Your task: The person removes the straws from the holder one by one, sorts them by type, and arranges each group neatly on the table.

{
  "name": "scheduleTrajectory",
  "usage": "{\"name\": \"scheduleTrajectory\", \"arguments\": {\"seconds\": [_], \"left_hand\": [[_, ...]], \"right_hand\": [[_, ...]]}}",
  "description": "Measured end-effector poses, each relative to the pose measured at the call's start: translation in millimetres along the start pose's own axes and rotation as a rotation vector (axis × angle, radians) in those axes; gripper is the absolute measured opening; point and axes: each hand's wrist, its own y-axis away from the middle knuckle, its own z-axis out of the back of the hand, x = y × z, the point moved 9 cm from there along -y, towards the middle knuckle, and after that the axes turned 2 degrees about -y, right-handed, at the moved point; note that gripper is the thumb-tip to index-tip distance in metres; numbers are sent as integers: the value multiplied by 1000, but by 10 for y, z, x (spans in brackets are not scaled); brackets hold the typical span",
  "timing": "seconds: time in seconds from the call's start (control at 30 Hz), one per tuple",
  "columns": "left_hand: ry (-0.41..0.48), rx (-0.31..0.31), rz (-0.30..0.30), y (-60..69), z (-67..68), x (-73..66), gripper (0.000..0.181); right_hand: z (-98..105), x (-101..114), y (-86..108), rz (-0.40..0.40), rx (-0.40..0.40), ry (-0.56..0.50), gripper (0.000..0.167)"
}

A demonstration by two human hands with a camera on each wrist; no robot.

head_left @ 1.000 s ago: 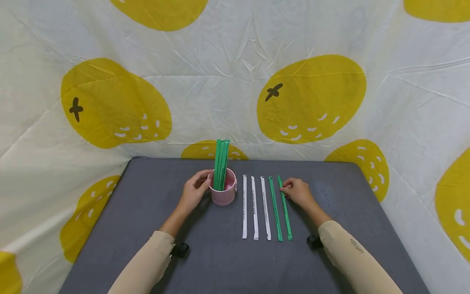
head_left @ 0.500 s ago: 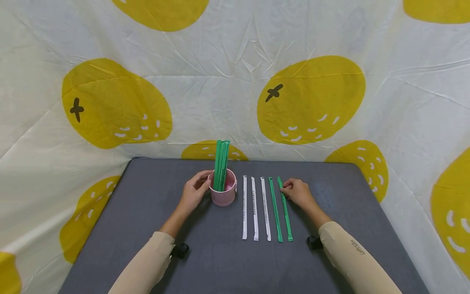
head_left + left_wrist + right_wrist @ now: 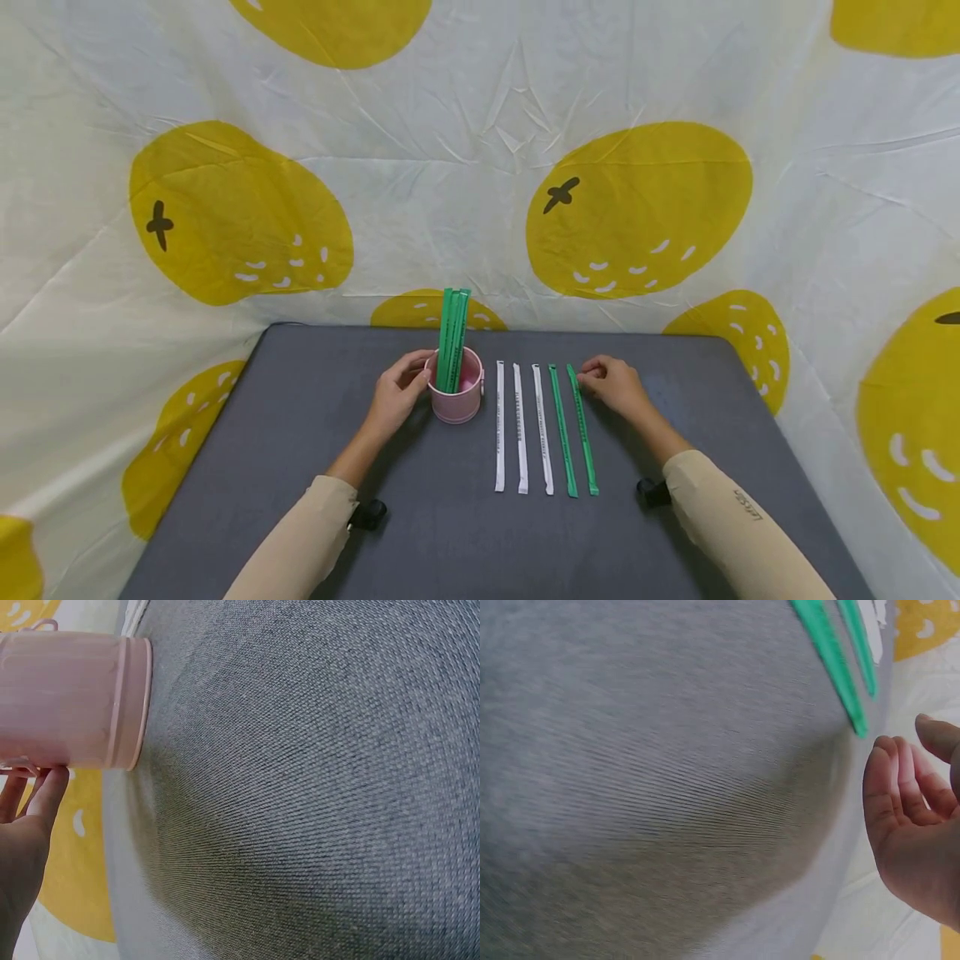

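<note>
The rightmost green straw (image 3: pixel 583 435) lies on the worktop (image 3: pixel 465 550), seemingly placed, as the right hand (image 3: pixel 615 387) has just drawn clear, its grip loose and bare, the left hand (image 3: pixel 396 388) holding the bucket (image 3: pixel 456 408).

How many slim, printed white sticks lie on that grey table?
3: the left white stick nearest the pink round bucket, the middle white stick, the right white stick beside a slim green stick.
</note>
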Motion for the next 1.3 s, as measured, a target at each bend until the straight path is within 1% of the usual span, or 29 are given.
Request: {"name": "scheduleTrajectory", "arguments": {"seconds": [0.2, 0.37, 0.5, 0.73, 0.83, 0.97, 1.07, 1.3], "left_hand": [[21, 5, -11, 3, -5, -1, 36], [20, 10, -4, 4, -11, 11, 36], [19, 7, -5, 9, -8, 16, 36], [9, 2, -20, 9, -1, 19, 36], [3, 6, -18, 6, -4, 21, 36], [-2, 12, -16, -3, -13, 21, 36], [-8, 6, -13, -1, -5, 17, 36], [-36, 0, -2, 8, 6, 1, 36]], "right_hand": [[109, 242, -32, 61, -54, -42, 30], [93, 459, -73, 73, -67, -113, 27], [16, 650, -125, 87, -55, -174, 27], [-176, 1045, -252, 114, -11, -341, 31], [-258, 1192, -317, 140, -8, -381, 30], [-360, 1360, -383, 177, -13, -396, 27], [-451, 1485, -419, 194, -2, -397, 25], [-626, 1781, -510, 249, 18, -399, 27]]}}
